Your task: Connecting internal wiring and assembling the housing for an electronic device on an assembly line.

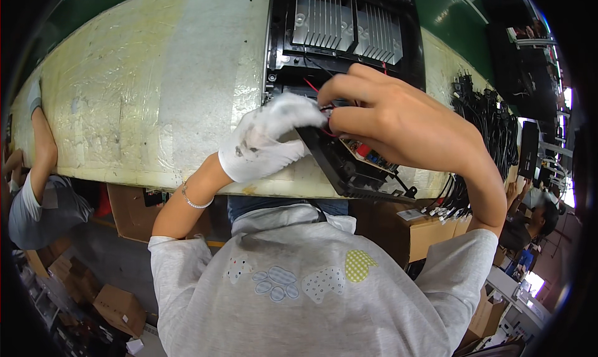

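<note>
Head view: gloved left hand pinches the red wire at the black chassis on the bench edge. Bare right hand is clenched on the same lead. Judgement: steady the chassis, route the wire clear of the 2 heatsinks.

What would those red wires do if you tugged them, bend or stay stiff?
The red wires are thin and already curve between the fingers, so they would probably flop and bend. They look light, and a hard tug might break them off the circuit board.
</note>
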The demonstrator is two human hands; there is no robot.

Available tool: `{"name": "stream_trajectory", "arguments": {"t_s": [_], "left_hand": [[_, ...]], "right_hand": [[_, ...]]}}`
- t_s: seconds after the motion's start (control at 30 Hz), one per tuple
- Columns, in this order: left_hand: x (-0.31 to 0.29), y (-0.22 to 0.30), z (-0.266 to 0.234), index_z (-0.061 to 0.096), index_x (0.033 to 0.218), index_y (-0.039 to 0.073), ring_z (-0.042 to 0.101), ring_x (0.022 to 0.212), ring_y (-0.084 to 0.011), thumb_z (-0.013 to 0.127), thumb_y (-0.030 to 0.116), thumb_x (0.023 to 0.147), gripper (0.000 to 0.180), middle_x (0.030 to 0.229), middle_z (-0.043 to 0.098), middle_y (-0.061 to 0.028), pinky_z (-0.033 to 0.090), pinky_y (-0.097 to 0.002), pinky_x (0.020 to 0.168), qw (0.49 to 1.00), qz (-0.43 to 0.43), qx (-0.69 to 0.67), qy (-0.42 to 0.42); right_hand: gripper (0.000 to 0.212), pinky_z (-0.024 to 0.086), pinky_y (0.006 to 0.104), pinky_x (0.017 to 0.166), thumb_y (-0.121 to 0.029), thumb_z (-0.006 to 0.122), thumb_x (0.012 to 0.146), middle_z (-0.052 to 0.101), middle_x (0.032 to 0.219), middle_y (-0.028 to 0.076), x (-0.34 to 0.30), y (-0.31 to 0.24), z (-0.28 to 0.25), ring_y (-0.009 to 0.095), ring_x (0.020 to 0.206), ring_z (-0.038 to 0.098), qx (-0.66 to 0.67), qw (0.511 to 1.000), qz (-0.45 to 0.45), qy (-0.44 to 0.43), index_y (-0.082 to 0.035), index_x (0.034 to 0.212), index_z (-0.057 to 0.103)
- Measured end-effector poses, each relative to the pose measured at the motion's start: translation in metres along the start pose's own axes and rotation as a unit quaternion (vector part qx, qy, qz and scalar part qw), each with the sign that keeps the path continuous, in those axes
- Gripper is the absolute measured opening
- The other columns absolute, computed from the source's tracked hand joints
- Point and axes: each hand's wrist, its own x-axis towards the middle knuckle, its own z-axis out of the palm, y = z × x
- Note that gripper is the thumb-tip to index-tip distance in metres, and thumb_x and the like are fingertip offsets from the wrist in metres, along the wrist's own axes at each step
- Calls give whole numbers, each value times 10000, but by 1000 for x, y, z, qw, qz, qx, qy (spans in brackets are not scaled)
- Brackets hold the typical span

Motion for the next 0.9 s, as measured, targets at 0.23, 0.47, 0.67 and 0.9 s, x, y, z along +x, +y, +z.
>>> {"name": "stream_trajectory", "arguments": {"t_s": [0.23, 0.47, 0.67, 0.9], "left_hand": [[0, 3, -7, 653, 1039, 125, 605, 996, -262, 652, 84, 749, 293, 1100, 577, -83, 528, -344, 831, 993, 5, 102, -57], [2, 2, -7, 667, 986, 120, 605, 1020, -254, 661, 80, 742, 248, 1089, 577, -78, 535, -334, 833, 992, 32, 109, -54], [3, 0, 2, 657, 986, 103, 597, 1041, -267, 716, -7, 640, 368, 1087, 578, -84, 532, -358, 859, 998, 58, 33, -10], [13, 2, 7, 597, 943, 83, 611, 959, -251, 796, 73, 651, 354, 961, 594, -69, 529, -339, 788, 976, 193, 96, 40]], "right_hand": [[215, 482, 344, 733, 44, 690, 634, 607, 949, 72, -2, -1, 5, 265, 885, 537, 77, 997, 27, -6, 0, 837, 633], [228, 471, 358, 710, 50, 674, 613, 583, 900, 86, 2, -8, 1, 271, 853, 517, -26, 998, 38, -49, 5, 831, 630], [369, 509, 369, 762, -103, 784, 726, 568, 1080, 171, -23, -15, 16, 325, 943, 599, -112, 947, 93, 285, -5, 1028, 596], [503, 453, 429, 684, -367, 833, 637, 561, 975, 182, -124, -55, 54, 331, 824, 546, -144, 973, 99, 150, -1, 737, 504]]}}
